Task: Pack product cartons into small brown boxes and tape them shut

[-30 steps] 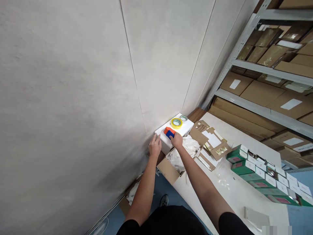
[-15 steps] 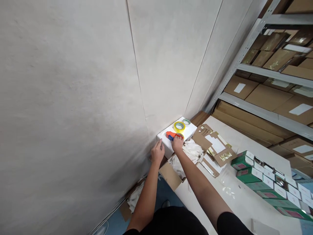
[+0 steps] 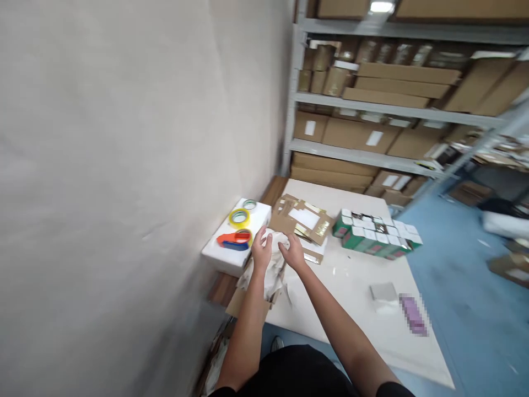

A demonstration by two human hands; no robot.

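My left hand (image 3: 262, 251) and my right hand (image 3: 292, 252) hover close together over a heap of crumpled white paper (image 3: 270, 270) at the table's left end. Both hands have their fingers loosely spread and hold nothing that I can see. Just left of them a white box (image 3: 231, 256) stands against the wall. On it lie an orange and blue tape dispenser (image 3: 233, 240), a yellow tape roll (image 3: 239, 218) and a smaller tape ring (image 3: 249, 204). The picture is smeared by head motion.
Flat brown cardboard inserts (image 3: 300, 220) lie beyond the hands. Green and white small boxes (image 3: 374, 237) stand in rows mid-table. A grey pad (image 3: 383, 291) lies near the front right. Shelving (image 3: 372, 160) with cartons fills the back. An open carton (image 3: 243, 300) hangs below the table edge.
My right hand has let go of the tape dispenser, which now lies on the white box. Both hands have come back over the crumpled paper. The view has swung to the right.
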